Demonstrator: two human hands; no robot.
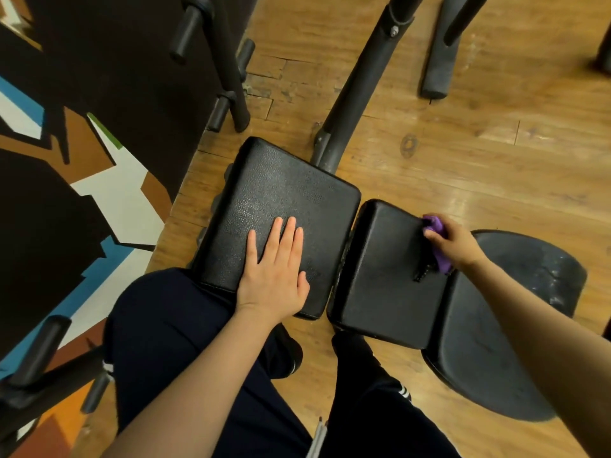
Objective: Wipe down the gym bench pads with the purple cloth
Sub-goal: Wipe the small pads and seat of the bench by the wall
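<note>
On the far edge of the middle pad (386, 272), the right hand (453, 241) gripped the bunched purple cloth (438, 239), fingers curled round it, while the left hand (276, 269) lay flat on the large pad (281, 190), fingers straight and slightly apart (apparently steadying the bench). Wiping of the middle pad seemed under way; the next stroke would call for drawing the cloth across its surface, then the rounded seat pad (515, 292)

We see a worn wooden plank floor (463, 153) under warm light, with cracked boards near the upper middle. A wall (82, 180) painted in black, brown, white and blue shapes fills the left. Black equipment legs (360, 81) stand on the floor.
</note>
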